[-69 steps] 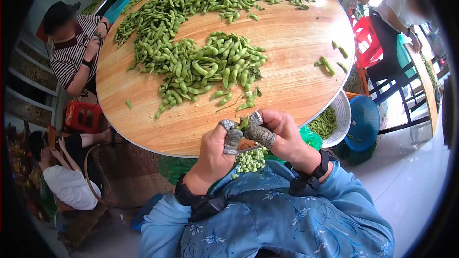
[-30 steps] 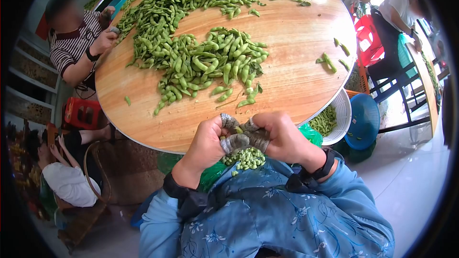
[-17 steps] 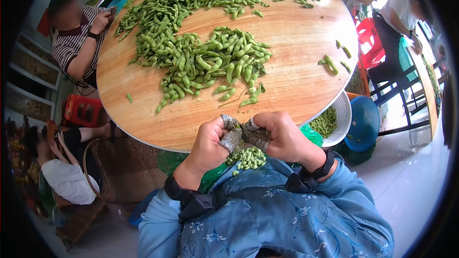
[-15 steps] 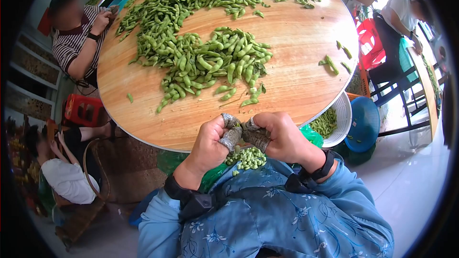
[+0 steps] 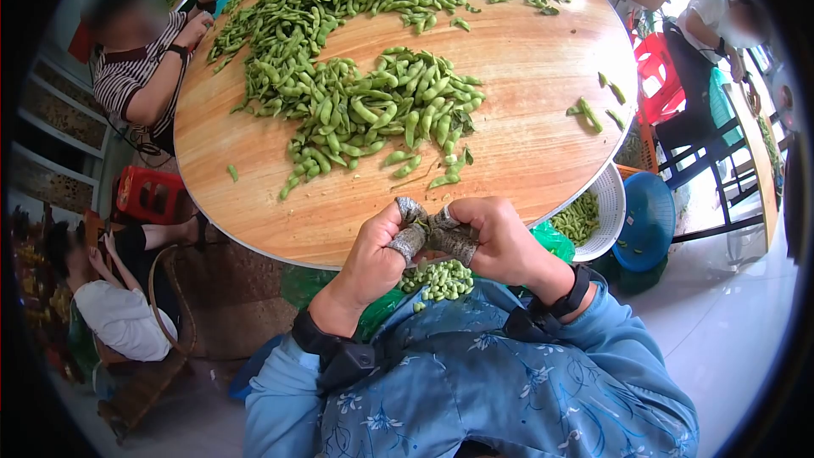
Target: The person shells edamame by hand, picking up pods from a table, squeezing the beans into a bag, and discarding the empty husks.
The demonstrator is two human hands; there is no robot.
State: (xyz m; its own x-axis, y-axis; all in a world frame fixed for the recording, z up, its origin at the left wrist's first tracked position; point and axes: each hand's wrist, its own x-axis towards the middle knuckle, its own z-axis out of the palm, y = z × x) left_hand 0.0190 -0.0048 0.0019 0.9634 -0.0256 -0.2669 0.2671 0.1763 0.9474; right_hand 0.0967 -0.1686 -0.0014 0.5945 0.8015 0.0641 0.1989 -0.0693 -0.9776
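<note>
My left hand [image 5: 373,246] and my right hand [image 5: 492,237] meet at the table's near edge, both closed, with grey wraps on thumbs and fingers. Pinched between them is a soybean pod [image 5: 422,225], of which only a bit of green shows; the fingers hide the rest. Just below, a heap of shelled soybeans [image 5: 445,282] lies close to my blue floral apron [image 5: 458,365]. Beyond my hands, a big pile of green soybean pods [image 5: 373,110] covers much of the round wooden table [image 5: 526,119].
A few pods [image 5: 585,114] lie apart at the table's right. By the right edge stand a white basket of pods [image 5: 606,212] and a blue basin [image 5: 646,220]. Red stools [image 5: 148,193] and other people [image 5: 140,68] are around the table.
My hands stay together in nearly the same place, with small finger movements. At the left, the person in stripes has shifted head and arm; at the right, another person's arms have moved.
</note>
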